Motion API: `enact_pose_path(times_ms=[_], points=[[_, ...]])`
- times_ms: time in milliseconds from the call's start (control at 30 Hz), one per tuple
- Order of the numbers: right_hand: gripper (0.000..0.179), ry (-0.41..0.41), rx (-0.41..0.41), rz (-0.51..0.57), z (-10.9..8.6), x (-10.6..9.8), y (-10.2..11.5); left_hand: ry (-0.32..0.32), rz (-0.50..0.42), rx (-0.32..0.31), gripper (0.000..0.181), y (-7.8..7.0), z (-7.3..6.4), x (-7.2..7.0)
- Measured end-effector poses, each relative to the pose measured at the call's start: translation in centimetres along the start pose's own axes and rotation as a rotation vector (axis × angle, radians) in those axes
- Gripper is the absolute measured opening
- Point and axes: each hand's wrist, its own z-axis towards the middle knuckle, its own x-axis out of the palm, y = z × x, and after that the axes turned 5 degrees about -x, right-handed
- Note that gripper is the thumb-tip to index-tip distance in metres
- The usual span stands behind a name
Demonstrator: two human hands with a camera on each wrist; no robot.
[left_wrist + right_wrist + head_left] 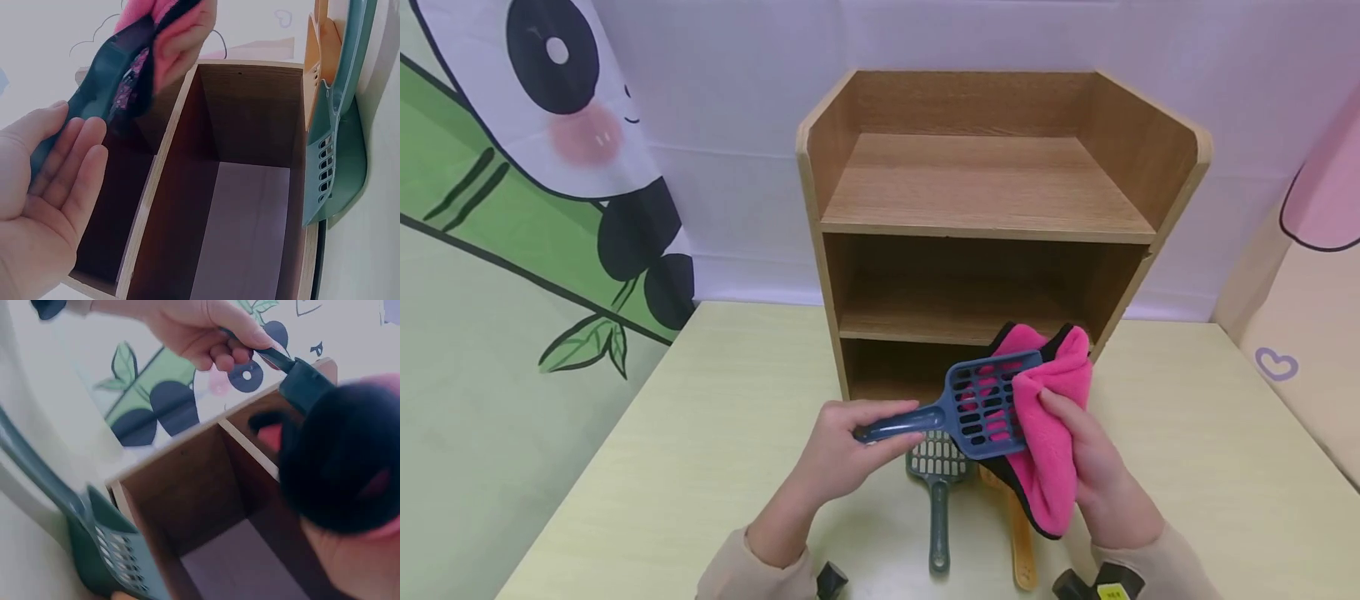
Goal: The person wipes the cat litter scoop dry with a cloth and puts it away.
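A blue slotted litter scoop [953, 408] is held up above the table, its handle pinched between the thumb and fingers of my left hand [838, 454]. My right hand [1101, 467] grips a pink cloth [1051, 450] with black edging, which folds over the far end of the scoop's slotted head and also shows behind it. Below, a green litter scoop [938, 521] lies on the table, its head partly covered by the blue one. Beside it lies an orange tool [1022, 546], slotted in the left wrist view; the cloth hides its upper part from the head camera.
A wooden shelf unit [985, 233] stands at the back of the table [745, 375], its compartments facing me. Behind hangs a pale printed backdrop [737, 108]. Black wrist-camera pieces [831, 579] sit at my cuffs.
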Motion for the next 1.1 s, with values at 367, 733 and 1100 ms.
enact_pose_path(times_ms=[367,733,1100], points=[[0.022,-0.388,-0.256,-0.449,-0.4,0.8,1.0,0.025,-0.042,-0.139,0.035,0.1,0.1,0.2],[0.044,-0.409,-0.682,-0.618,-1.0,1.9,1.5,-0.017,-0.024,-0.154,0.032,0.0,0.2,0.2],[0.064,-0.084,-0.719,-1.400,-0.4,2.0,0.3,-0.009,-0.040,-0.162,0.033,0.1,0.2,1.3]])
